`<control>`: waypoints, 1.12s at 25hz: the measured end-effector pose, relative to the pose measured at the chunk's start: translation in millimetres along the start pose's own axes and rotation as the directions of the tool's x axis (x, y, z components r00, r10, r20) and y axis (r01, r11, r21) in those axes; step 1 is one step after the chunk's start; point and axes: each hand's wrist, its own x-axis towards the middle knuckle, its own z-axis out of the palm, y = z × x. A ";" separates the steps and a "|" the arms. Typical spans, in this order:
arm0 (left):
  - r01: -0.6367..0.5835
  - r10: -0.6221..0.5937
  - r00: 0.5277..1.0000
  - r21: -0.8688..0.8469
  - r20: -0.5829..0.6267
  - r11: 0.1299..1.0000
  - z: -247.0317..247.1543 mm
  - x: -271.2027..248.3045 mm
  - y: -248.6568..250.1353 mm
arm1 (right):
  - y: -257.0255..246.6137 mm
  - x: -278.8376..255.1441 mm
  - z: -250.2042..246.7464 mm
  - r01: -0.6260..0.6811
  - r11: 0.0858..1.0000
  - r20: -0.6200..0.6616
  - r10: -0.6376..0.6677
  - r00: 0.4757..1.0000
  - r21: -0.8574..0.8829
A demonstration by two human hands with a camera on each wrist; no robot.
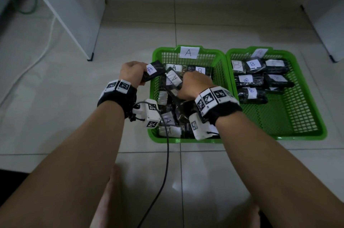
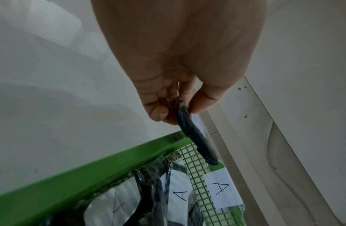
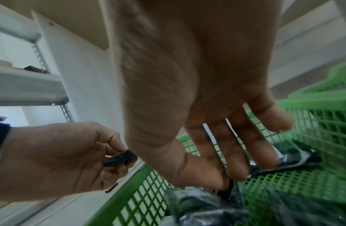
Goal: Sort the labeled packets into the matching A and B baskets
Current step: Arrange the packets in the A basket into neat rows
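Note:
Two green baskets stand side by side on the floor: basket A (image 1: 212, 141) on the left, basket B (image 1: 323, 131) on the right. Basket A holds several dark packets with white labels, mostly A, plus one B packet (image 1: 200, 70) at its far side. My left hand (image 1: 143, 76) pinches an A packet (image 1: 153, 70) over basket A's left rim (image 2: 91, 172), with the hand (image 2: 178, 110) seen edge-on to the packet (image 2: 195, 140). My right hand (image 1: 183, 82) reaches into basket A, thumb and forefinger (image 3: 226, 183) pinching the edge of another A-labelled packet (image 1: 174, 78).
Basket B holds several B-labelled packets (image 1: 252, 63) in its far half; its near half shows bare mesh. White furniture legs (image 1: 90, 58) stand to the left, a cabinet (image 1: 333, 41) to the right. A cable (image 1: 166, 162) hangs from my left wrist.

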 end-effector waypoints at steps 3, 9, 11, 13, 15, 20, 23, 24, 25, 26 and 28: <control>0.019 -0.021 0.999 -0.036 -0.046 0.999 1.6 -1.8 -2.3 | -8.0 3.7 6.1 0.052 0.993 -0.025 -0.050 0.998 0.102; 0.053 -0.060 0.997 -0.125 -0.054 0.991 -5.9 -5.5 -9.5 | -25.8 23.0 24.2 0.189 0.972 0.068 -0.199 0.978 0.139; 0.067 -0.070 0.997 -0.138 -0.018 0.988 -5.6 -7.9 -12.9 | -24.0 29.5 27.6 0.156 0.988 0.086 -0.157 0.984 0.010; 0.081 -0.077 0.997 -0.168 0.029 0.982 -4.1 -11.6 -13.5 | -21.5 31.3 27.3 0.128 0.992 0.092 -0.127 0.988 -0.004; 0.098 -0.085 0.994 -0.205 0.074 0.974 -2.1 -14.5 -11.9 | -23.2 31.2 28.4 0.109 0.994 0.095 -0.110 0.989 0.011; 0.107 -0.090 0.991 -0.189 0.098 0.976 -0.1 -16.7 -13.2 | -33.2 31.4 33.3 0.129 0.992 0.125 -0.127 0.984 -0.010; 0.101 -0.081 0.990 -0.179 0.117 0.979 -3.0 -16.0 -13.0 | -29.2 28.3 24.8 0.151 0.988 0.200 -0.153 0.968 0.028; 0.097 -0.076 0.990 -0.186 0.118 0.978 -4.0 -15.7 -12.6 | -28.9 26.2 23.1 0.149 0.988 0.218 -0.153 0.964 0.036; 0.092 -0.071 0.991 -0.198 0.114 0.976 -4.3 -16.5 -11.6 | -28.9 24.2 22.4 0.140 0.989 0.225 -0.149 0.963 0.056; 0.083 -0.063 0.993 -0.213 0.101 0.974 -4.7 -17.0 -9.7 | -28.9 23.1 20.6 0.122 0.988 0.226 -0.141 0.964 0.098; 0.050 -0.039 0.998 -0.240 0.050 0.970 -6.1 -16.1 -6.3 | -27.2 21.5 11.6 0.057 0.957 0.231 -0.126 0.965 0.284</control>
